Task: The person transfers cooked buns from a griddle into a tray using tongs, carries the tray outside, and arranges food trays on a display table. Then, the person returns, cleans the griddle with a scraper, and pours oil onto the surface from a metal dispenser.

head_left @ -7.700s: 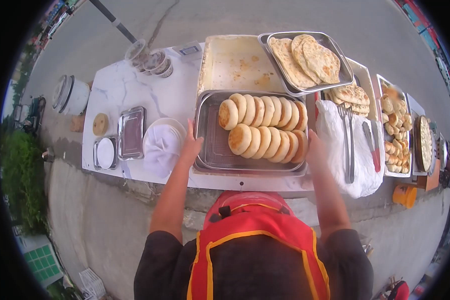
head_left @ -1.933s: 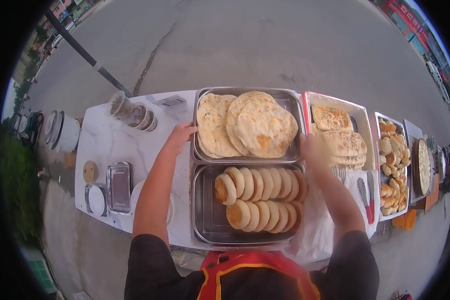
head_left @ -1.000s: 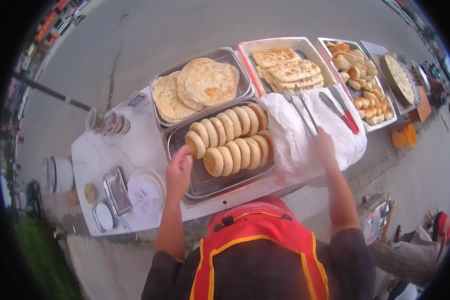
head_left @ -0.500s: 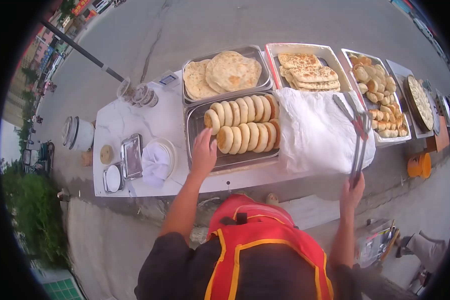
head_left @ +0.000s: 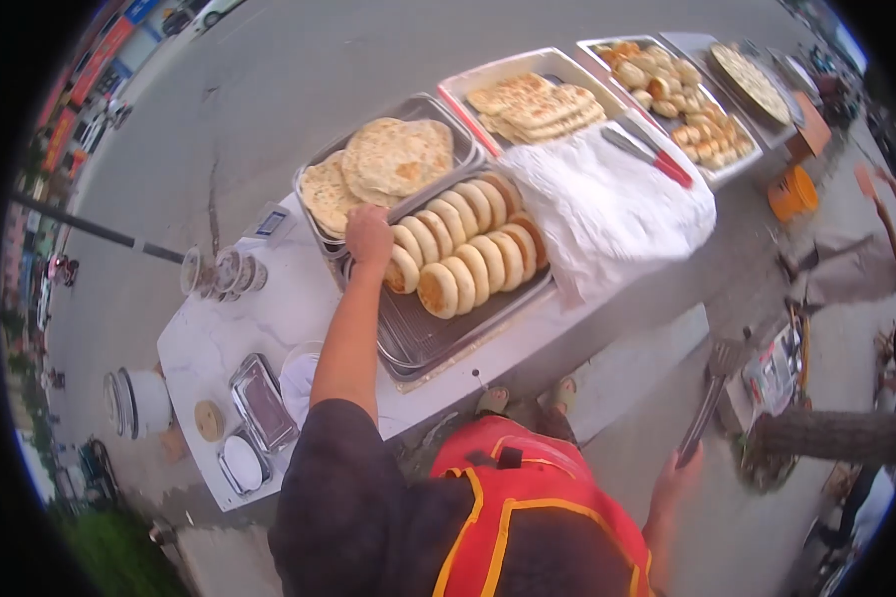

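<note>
My left hand (head_left: 370, 239) is closed at the edge between the tray of large flatbreads (head_left: 398, 159) and the tray holding two rows of round breads (head_left: 465, 261); whether it grips a rim is hidden. Low on the right, away from the table, my right hand (head_left: 679, 478) is wrapped round the dark handle of the metal tongs (head_left: 713, 393), whose slotted head points up. Beside the round breads lies a white cloth (head_left: 607, 199), with red-handled tongs (head_left: 652, 157) resting on its far part.
Farther right stand a white box of flatbreads (head_left: 538, 104), a tray of small buns (head_left: 672, 95) and an orange bucket (head_left: 792, 193). Plastic cups (head_left: 231, 272) and a small metal tray (head_left: 263, 401) sit at left. Another person's arm (head_left: 891, 214) and a tree trunk (head_left: 836, 436) are at right.
The tongs came off the cloth in my right hand and swung down, away from the table. My left hand moved from the near end of the round breads up to the flatbread tray's edge.
</note>
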The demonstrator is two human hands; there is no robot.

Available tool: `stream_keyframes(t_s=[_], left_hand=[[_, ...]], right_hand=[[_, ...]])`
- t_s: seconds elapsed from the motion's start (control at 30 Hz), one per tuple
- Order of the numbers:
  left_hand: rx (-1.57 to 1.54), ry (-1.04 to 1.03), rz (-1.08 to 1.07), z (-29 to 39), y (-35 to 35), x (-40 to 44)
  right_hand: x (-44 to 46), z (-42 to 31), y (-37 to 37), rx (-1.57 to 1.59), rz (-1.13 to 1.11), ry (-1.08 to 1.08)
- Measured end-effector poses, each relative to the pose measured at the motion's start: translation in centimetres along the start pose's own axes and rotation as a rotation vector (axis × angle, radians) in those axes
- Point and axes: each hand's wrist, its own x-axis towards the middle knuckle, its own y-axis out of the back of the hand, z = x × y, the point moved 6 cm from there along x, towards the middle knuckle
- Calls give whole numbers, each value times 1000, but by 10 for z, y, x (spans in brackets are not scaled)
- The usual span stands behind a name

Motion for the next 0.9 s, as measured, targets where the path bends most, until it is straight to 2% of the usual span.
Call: stream_keyframes(t_s=[0.1, 0.17, 0.2, 0.23, 0.27, 0.3, 0.33, 0.37, 0.4, 0.47, 0.57, 0.63, 0.7, 0.73, 0.8, 0.83, 0.9], left_hand=[[-107, -24, 312, 39, 38, -17], [-272, -169, 339, 101, 71, -44], [-530, -140, 125, 127, 61, -62], [-628, -157, 76, 173, 77, -92], [-850, -396, 48, 215, 85, -130], [-861, -503, 33, 254, 81, -175], [-979, -680, -214, 295, 101, -220], [-973, -841, -235, 331, 83, -277], [-1081, -931, -483, 363, 87, -327], [-1046, -1231, -481, 413, 124, -420], [-995, -1488, -950, 472, 157, -531], [-917, -1564, -1065, 499, 164, -582], [-537, -1584, -1197, 514, 125, -622], [-585, -1568, -1159, 516, 130, -621], [-440, -1415, -1310, 505, 18, -648], [-447, -1573, -1152, 508, 52, -637], [209, -1646, -1284, 476, -16, -629]], right_hand=[[-47, 22, 20, -24, 21, -63], [-79, 47, 30, -59, 37, -112], [-96, 61, 34, -80, 42, -150], [-112, 74, 37, -98, 48, -186], [-128, 90, 40, -84, 63, -235], [-144, 106, 42, -70, 77, -282], [-158, 119, 47, -54, 93, -330], [-171, 128, 52, -5, 92, -373], [-187, 136, 60, 43, 93, -422], [-222, 186, 80, 124, 109, -509], [-299, 278, 107, 207, 129, -637], [-352, 310, 144, 224, 177, -770], [-386, 327, 190, 89, 159, -730], [-410, 337, 216, 18, 155, -735], [-466, 392, 240, -151, 149, -846], [-482, 410, 247, -220, 137, -902], [-509, 437, 249, -133, 138, -1154]])
